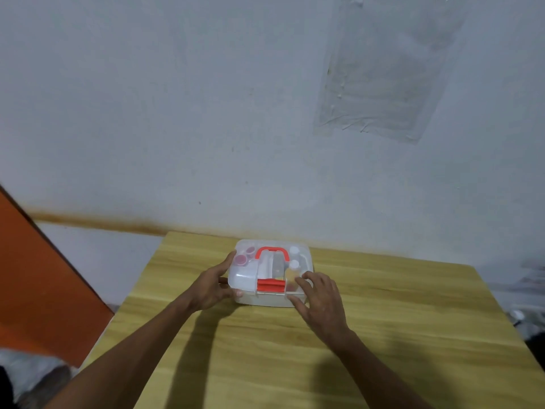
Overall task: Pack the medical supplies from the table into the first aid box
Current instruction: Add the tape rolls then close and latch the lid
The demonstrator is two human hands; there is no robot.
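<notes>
- Pale, stained wall (206, 113) behind, with a taped plastic sheet (383, 69) at upper right and an orange panel (35, 276) at left.
- Light wooden table (383, 335) below, grain running left to right.
- Clear first aid box (269, 273) near the far middle of the table, lid closed, long axis running across the view.
- Red handle (272, 251) lying flat on the lid, arching toward the wall; red latch (270, 284) on the front edge, facing the camera.
- Visible through the lid: red-capped jars (243, 258) at left, white-capped bottles (294, 261) at right, one with yellowish contents.
- Left hand (212, 286) at the box's left end, half open, thumb along the upper edge, fingers curled against the front left corner, forearm reaching in from lower left.
- Right hand (321, 302) at the front right corner, palm down, fingers spread and resting on the lid, thumb against the front wall.
- Both hands touching the box, pressing rather than gripping closed around it.
</notes>
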